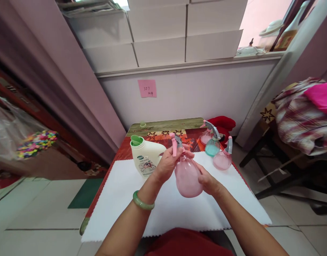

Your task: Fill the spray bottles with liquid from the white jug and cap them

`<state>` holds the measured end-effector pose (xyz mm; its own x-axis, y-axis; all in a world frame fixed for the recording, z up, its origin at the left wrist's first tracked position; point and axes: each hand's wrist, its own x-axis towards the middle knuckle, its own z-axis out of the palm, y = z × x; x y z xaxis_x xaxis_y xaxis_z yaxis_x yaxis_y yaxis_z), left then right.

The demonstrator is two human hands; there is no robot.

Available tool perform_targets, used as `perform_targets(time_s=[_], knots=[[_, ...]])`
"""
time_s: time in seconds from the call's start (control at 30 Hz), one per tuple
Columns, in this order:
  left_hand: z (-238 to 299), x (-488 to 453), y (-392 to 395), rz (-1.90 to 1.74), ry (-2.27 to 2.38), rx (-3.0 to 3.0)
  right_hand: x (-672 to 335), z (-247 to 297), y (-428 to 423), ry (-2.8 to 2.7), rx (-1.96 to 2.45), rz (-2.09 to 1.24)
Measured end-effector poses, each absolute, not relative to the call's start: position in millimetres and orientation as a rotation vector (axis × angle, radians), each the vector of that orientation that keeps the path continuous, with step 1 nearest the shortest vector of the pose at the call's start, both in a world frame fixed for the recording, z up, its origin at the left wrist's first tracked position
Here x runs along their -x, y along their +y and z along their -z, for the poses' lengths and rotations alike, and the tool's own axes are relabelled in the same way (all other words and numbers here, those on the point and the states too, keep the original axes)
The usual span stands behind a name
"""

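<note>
A pink spray bottle (pixel 188 177) with a pink trigger and grey head is held tilted above the white cloth (pixel 112 206). My left hand (pixel 168 161), a green bangle on its wrist, is closed around the bottle's neck just under the head. Gripping the bottle's right side is my right hand (pixel 207 181), its fingers partly hidden behind the body. Left of the hands stands a cream jug (pixel 144 156) with a green open mouth and a picture label. At the back right are a teal spray bottle (pixel 212 147) and two other pink ones (pixel 222 160).
A small green cap (pixel 142 125) lies at the table's far left corner. Red fabric (pixel 224 124) sits behind the spray bottles. A stool with piled clothes (pixel 296 117) stands at right, and a plastic bag of colourful bits (pixel 36 144) hangs at left.
</note>
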<state>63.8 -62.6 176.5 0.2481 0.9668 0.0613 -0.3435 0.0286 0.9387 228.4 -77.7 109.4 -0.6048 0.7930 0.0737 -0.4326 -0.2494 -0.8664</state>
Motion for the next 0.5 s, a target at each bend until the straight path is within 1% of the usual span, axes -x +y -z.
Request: perform_targets(time_s=[0.1,0.17,0.27,0.37,0.5], knots=[[-181.4,-63.9,-62.8,-1.250,0.717,-1.022,-219.2,-100.6,-85.8,-0.924,0.489,-2.077],[-184.2,-62.4,-64.8,-1.250,0.643,-1.023,-213.8,-97.1,-91.7,-0.765,0.439,-2.300],[-186.6,-58.7,-69.3,-1.204,0.538,-1.021,-207.1,-93.8,-99.1,-0.674,0.265,-2.602],[-187.1,-55.3,-72.8,-1.200,0.520,-1.028,-201.5,-88.3,-104.3,-0.652,0.147,-2.637],[-187.2,-53.0,-74.0,-1.217,0.636,-1.109,-199.0,-82.8,-106.4,-0.633,0.205,-2.502]])
